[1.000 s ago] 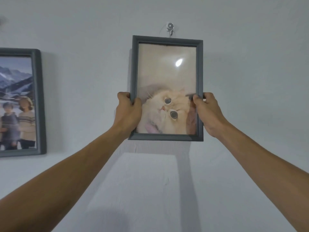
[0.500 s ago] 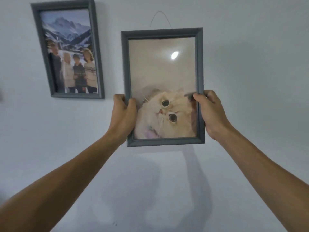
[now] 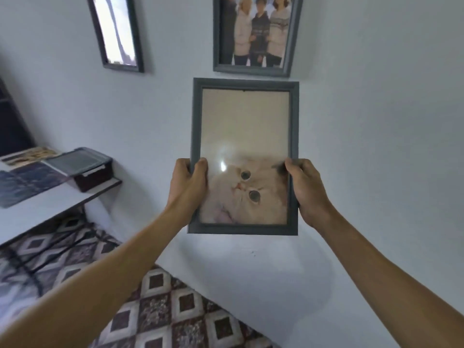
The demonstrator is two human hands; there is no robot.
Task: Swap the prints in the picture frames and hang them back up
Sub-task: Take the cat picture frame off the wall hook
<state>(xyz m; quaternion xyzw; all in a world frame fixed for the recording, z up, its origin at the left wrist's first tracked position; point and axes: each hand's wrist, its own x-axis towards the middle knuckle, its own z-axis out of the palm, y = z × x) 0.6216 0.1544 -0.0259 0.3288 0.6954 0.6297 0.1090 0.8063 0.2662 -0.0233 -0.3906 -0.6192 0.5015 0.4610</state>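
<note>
Finds the cat frame [image 3: 244, 116] lower than half a second ago, now just under the group-photo frame [image 3: 253, 33] instead of to its right, with floor and table newly in view at left. Takes in first the pale wall [image 3: 376, 121] filling most of the view, then the diamond-patterned floor covering [image 3: 163, 310] at lower left, then the white table [image 3: 50, 214] set against the wall. Shows the cat frame upright, portrait way, held out before the wall in mid-view; cannot tell whether its back touches the wall. Shows the cat print [image 3: 248, 194] with the face low in the frame and plain beige above. Places the group-photo frame on the wall, cut off by the top edge, and a third dark frame [image 3: 118, 33] to its left, well apart. Puts a dark lidded box [image 3: 85, 169] on the table's right end, with loose prints [image 3: 25, 184] lying flat beside it. Has the left hand [image 3: 187, 187] gripping the cat frame's left rail in its lower half, thumb on the glass, fingers wrapped round the edge. Has the right hand [image 3: 307, 189] gripping the right rail at the same height, thumb on the front, fingers curled round behind.
</note>
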